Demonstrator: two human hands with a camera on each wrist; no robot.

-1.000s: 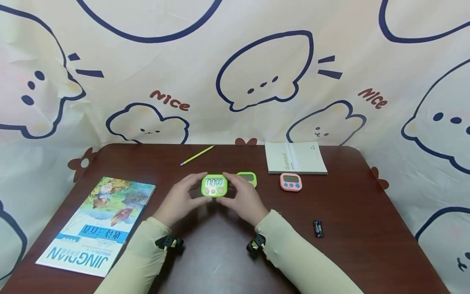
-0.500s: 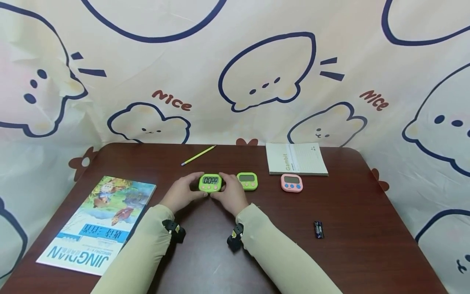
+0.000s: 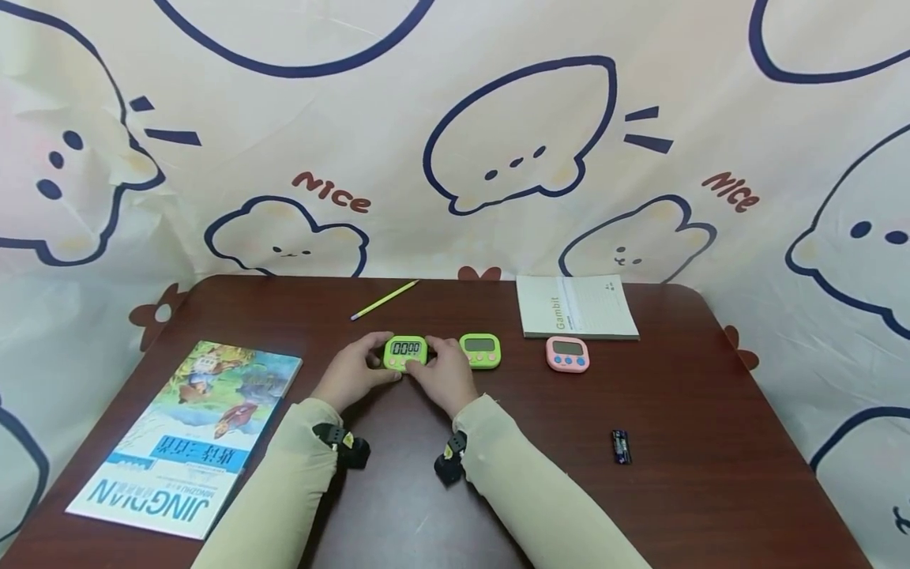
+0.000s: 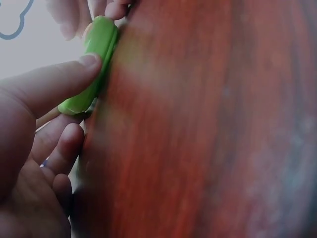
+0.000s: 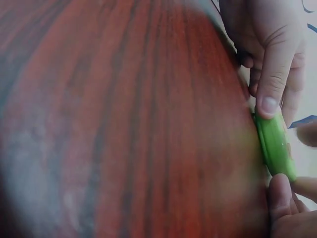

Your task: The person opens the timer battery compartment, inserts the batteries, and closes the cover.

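Note:
A green digital timer (image 3: pixel 405 352), its display lit with zeros and small pink buttons below, stands between both hands near the table's middle. My left hand (image 3: pixel 357 373) grips its left side, with the thumb (image 4: pixel 81 74) along the lower edge and fingers behind. My right hand (image 3: pixel 446 376) holds the right side, its thumb lying over the lower right of the timer's front, by the buttons. In the right wrist view the timer (image 5: pixel 275 144) shows edge-on, close over the tabletop. A second green timer (image 3: pixel 480 351) with a blank display sits just right of my right hand.
A pink timer (image 3: pixel 567 355) lies farther right, below a white notebook (image 3: pixel 577 307). Small black batteries (image 3: pixel 622 447) lie on the right side. A yellow-green pencil (image 3: pixel 385 300) is near the back edge, and a colourful book (image 3: pixel 188 438) covers the table's left part.
The held timer has moved down toward the table and slightly left, uncovering the second green timer. My right thumb has shifted from its bottom edge onto its front.

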